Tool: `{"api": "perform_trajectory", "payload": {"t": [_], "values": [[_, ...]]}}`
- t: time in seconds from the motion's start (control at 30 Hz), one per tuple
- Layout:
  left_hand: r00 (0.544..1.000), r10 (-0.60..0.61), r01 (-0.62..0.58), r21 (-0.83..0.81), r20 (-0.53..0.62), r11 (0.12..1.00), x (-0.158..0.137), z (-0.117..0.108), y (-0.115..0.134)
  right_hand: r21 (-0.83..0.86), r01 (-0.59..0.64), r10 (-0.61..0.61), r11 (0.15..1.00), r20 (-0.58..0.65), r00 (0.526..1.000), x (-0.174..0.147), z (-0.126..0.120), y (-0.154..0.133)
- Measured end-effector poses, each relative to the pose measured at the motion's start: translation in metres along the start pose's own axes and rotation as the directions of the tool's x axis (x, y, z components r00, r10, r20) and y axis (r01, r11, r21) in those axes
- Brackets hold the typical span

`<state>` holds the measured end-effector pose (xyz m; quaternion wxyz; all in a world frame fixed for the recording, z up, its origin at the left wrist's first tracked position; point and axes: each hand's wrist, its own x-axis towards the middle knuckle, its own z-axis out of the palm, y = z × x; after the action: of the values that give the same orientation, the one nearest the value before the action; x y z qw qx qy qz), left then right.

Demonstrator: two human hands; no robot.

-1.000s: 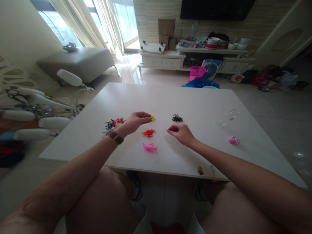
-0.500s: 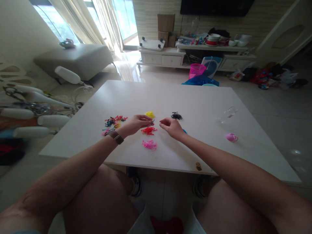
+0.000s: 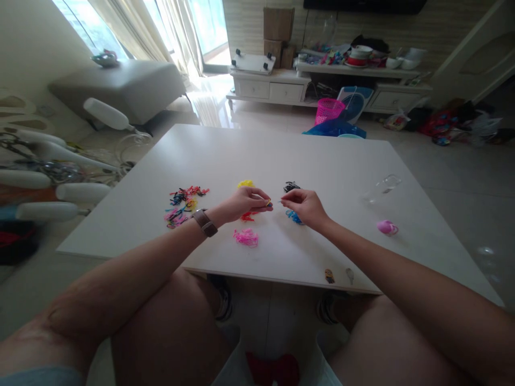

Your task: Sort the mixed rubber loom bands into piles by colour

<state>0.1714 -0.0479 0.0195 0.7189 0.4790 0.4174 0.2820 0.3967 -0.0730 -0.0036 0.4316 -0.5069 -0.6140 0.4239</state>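
Note:
My left hand (image 3: 254, 201), with a watch on the wrist, pinches a few small rubber bands (image 3: 268, 203), yellow and dark blue, at its fingertips. Facing it, my right hand (image 3: 308, 207) is closed in a pinch with a tiny pale bluish piece at the tips, seemingly a rubber band. Under and around the hands lie piles of bands: yellow (image 3: 245, 183), red (image 3: 248, 216) partly covered by the left hand, pink (image 3: 245, 237), black (image 3: 291, 186) and blue (image 3: 294, 216). A mixed-colour pile (image 3: 183, 203) spreads left of the left wrist.
The white table (image 3: 225, 153) also bears a clear bottle-like container (image 3: 388, 185), a pink egg-shaped item (image 3: 386, 228), and a small yellow figure charm (image 3: 329, 275) beside a silvery piece (image 3: 350, 275) near the front edge. White lamp shades (image 3: 84, 193) crowd the left side.
Both hands have shifted right in view. Yellow now shows at my left fingertips. The blue pile, earlier mostly behind my right hand, is more visible, as is the silvery piece.

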Motion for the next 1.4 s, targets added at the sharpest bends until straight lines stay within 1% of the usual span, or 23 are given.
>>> {"api": "perform_trajectory", "payload": {"t": [0.07, 0.13, 0.27, 0.37, 0.4, 0.47, 0.53, 0.63, 0.7, 0.8, 0.87, 0.97, 1.1, 1.17, 1.27, 1.33, 1.4], "values": [[1.0, -0.011, 0.011, -0.013, -0.004, 1.0, 0.003, 0.0, -0.002, -0.048, -0.019, 0.018, 0.999, -0.024, 1.0, 0.004, -0.015, 0.005], [1.0, -0.024, 0.024, -0.02, -0.009, 1.0, 0.005, -0.001, -0.004, -0.153, -0.037, 0.036, 0.988, -0.01, 0.999, 0.006, -0.031, 0.01], [0.999, -0.033, 0.033, -0.023, -0.011, 0.999, 0.007, -0.004, -0.009, -0.405, -0.074, 0.107, 0.911, 0.059, 0.993, 0.006, -0.054, 0.015], [0.999, -0.04, 0.04, -0.017, -0.008, 0.999, 0.006, -0.005, -0.011, -0.51, -0.077, 0.161, 0.857, 0.123, 0.979, 0.005, -0.058, 0.013], [0.999, -0.043, 0.043, -0.013, -0.005, 0.999, 0.005, -0.005, -0.011, -0.535, -0.068, 0.161, 0.842, 0.129, 0.979, 0.004, -0.057, 0.011], [0.999, -0.049, 0.049, -0.006, 0.001, 0.999, 0.004, -0.005, -0.012, -0.578, -0.028, 0.118, 0.815, 0.118, 0.986, 0.001, -0.053, 0.005], [0.999, -0.048, 0.049, -0.008, 0.01, 0.999, 0.003, -0.002, -0.011, -0.577, 0.041, 0.034, 0.816, 0.119, 0.992, -0.003, -0.044, -0.004], [0.999, -0.035, 0.036, -0.024, 0.035, 0.999, 0.001, 0.005, -0.01, -0.452, 0.155, -0.077, 0.879, 0.185, 0.98, -0.011, -0.026, -0.019], [0.998, -0.024, 0.026, -0.027, 0.05, 0.999, -0.001, 0.011, -0.008, -0.363, 0.182, -0.111, 0.914, 0.207, 0.972, -0.015, -0.013, -0.027], [0.999, -0.023, 0.023, -0.014, 0.045, 1.0, -0.002, 0.022, -0.004, -0.295, 0.173, -0.117, 0.94, 0.197, 0.973, -0.018, -0.001, -0.033], [0.999, -0.026, 0.027, -0.026, 0.04, 0.999, -0.003, 0.027, -0.002, -0.275, 0.173, -0.129, 0.946, 0.171, 0.977, -0.018, 0.0, -0.034], [0.997, -0.028, 0.033, -0.072, 0.071, 0.997, -0.003, 0.031, -0.002, -0.269, 0.205, -0.17, 0.941, 0.15, 0.974, -0.018, -0.004, -0.031], [0.994, -0.024, 0.031, -0.066, 0.105, 0.997, 0.0, 0.026, -0.006, -0.296, 0.261, -0.218, 0.919, 0.171, 0.961, -0.016, -0.011, -0.027], [0.998, -0.001, 0.003, -0.032, 0.06, 0.999, 0.005, 0.017, -0.007, -0.329, 0.235, -0.191, 0.915, 0.16, 0.968, -0.013, -0.016, -0.024], [0.994, 0.055, -0.054, 0.012, -0.099, 0.998, 0.015, -0.005, -0.008, -0.423, 0.152, -0.111, 0.893, 0.12, 0.987, -0.006, -0.027, -0.019], [0.975, 0.069, -0.059, 0.055, -0.209, 0.997, 0.022, -0.021, -0.01, -0.493, 0.112, -0.067, 0.863, 0.108, 0.992, -0.001, -0.035, -0.014], [0.944, 0.085, -0.051, 0.115, -0.318, 0.992, 0.027, -0.035, -0.012, -0.534, 0.092, -0.028, 0.841, 0.127, 0.992, 0.002, -0.043, -0.011]]}}
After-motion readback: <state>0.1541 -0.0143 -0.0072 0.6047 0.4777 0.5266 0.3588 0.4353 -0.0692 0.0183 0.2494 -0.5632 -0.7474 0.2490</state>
